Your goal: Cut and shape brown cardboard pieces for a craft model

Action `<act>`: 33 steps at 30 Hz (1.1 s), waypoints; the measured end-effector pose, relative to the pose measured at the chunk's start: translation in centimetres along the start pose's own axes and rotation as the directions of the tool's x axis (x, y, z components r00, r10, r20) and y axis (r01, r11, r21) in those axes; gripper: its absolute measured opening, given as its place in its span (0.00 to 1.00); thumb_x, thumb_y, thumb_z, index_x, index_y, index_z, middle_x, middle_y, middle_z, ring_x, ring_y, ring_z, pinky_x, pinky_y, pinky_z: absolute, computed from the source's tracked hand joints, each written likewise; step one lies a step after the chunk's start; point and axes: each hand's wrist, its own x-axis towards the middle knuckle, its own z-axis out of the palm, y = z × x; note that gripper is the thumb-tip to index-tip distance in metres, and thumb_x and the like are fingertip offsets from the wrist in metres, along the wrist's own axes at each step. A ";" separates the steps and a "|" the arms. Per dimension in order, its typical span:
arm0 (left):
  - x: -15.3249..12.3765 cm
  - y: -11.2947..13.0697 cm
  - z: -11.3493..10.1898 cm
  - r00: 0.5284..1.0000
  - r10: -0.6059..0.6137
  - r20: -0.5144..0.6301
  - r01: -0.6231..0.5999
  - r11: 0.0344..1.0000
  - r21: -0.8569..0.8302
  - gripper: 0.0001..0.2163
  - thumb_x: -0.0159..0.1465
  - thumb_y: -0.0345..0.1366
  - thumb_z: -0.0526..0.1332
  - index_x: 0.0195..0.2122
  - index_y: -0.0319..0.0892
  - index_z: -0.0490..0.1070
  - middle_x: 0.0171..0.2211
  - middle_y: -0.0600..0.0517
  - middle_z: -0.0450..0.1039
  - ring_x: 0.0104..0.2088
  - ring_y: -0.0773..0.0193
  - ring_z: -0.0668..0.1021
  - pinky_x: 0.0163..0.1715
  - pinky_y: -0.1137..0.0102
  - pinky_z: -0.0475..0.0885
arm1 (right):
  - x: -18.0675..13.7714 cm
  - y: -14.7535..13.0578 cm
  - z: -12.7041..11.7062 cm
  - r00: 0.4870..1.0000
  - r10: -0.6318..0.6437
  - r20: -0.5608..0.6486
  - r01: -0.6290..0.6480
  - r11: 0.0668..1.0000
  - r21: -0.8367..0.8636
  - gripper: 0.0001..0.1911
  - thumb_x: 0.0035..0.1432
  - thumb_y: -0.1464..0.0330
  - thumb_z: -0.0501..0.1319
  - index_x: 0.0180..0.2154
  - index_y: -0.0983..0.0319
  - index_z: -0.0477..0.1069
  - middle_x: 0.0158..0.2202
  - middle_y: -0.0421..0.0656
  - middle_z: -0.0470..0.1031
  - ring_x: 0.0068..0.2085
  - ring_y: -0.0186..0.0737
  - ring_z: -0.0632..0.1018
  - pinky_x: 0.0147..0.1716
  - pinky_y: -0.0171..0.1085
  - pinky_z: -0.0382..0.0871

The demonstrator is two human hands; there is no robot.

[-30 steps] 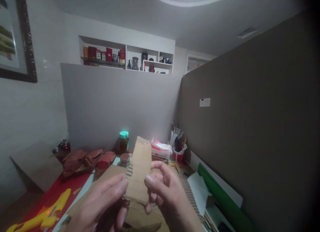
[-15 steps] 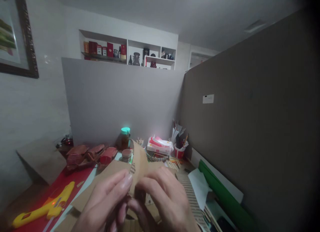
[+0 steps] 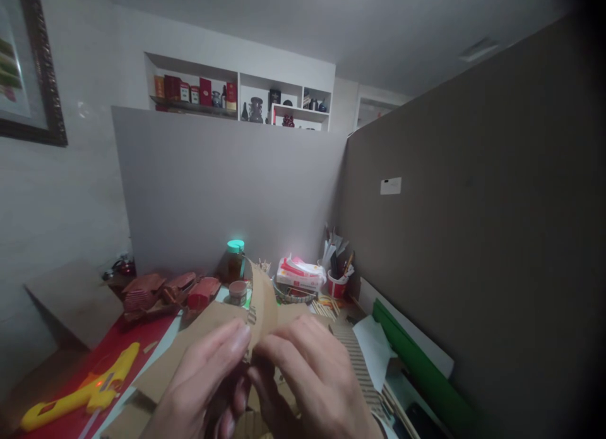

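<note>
A curved strip of brown cardboard (image 3: 264, 295) stands up between my hands, its left edge torn so the corrugation shows. My left hand (image 3: 203, 376) pinches it low on that edge, thumb on top. From the other side, my right hand (image 3: 307, 376) grips the lower part between curled fingers and thumb. The fingertips of both hands nearly meet, and the strip's bottom end is hidden behind them. Under the hands lie more flat cardboard pieces (image 3: 199, 325).
A yellow glue gun (image 3: 88, 388) with a lit orange light lies on a red surface at left. Behind stand red cardboard shapes (image 3: 203, 294), a teal-lidded jar (image 3: 235, 259), a tissue pack (image 3: 300, 273) and a cup of tools (image 3: 337, 284). Grey panels (image 3: 231, 186) enclose the back and right.
The whole view has shifted slightly left. My right hand's thumb and fingers have drawn closer together on the strip; my left hand keeps its pinch.
</note>
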 end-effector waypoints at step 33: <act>0.3 -0.5 0.8 1.000 -0.007 0.011 0.008 0.998 -0.069 0.22 0.57 0.54 0.65 0.19 0.42 0.67 0.14 0.59 0.58 0.15 0.74 0.56 0.13 0.78 0.49 | 0.2 0.1 -0.4 0.999 -0.014 -0.045 0.016 0.999 0.041 0.06 0.55 0.79 0.58 0.29 0.64 0.70 0.24 0.42 0.72 0.25 0.35 0.64 0.26 0.37 0.52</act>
